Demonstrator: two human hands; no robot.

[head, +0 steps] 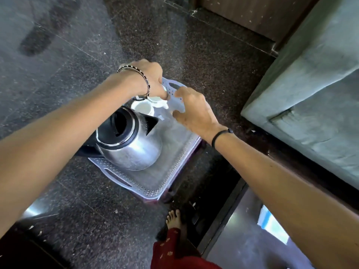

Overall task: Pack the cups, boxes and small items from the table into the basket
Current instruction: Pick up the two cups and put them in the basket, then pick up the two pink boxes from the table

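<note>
Head camera view, looking straight down past your two bare forearms at a dark speckled stone floor [194, 45]. A pale, perforated plastic basket [139, 183] sits on that floor, square in shape with slotted handles on its near and far rims. Inside it, toward the left, stands a steel electric kettle [134, 144] with a black lid ring, a black spout pointing toward the far right, and a black handle sticking out over the basket's left edge. Beyond the kettle, in the basket's far corner, are white cups: one cup [142, 108] stands upright with its mouth open to you, just beside the kettle's spout, and a second cup [155, 99] sits touching it on the far side. Your left hand [149, 80], with a beaded bangle [146, 83] at the wrist, reaches down over that far corner with its fingers curled onto the rim of the second cup; how firmly it grips you cannot tell, since the fingertips are hidden. Your right hand [194, 111], with a thin black cord [218, 135] around the wrist, hovers over the basket's far right side, fingers bent and loosely curled, close to the cups; whether it pinches anything cannot be told. The right half of the basket floor is bare. At right is a grey-green upholstered block [310, 84], and at the bottom your bare foot [172, 218] and a red patterned garment [169, 247] show.
</note>
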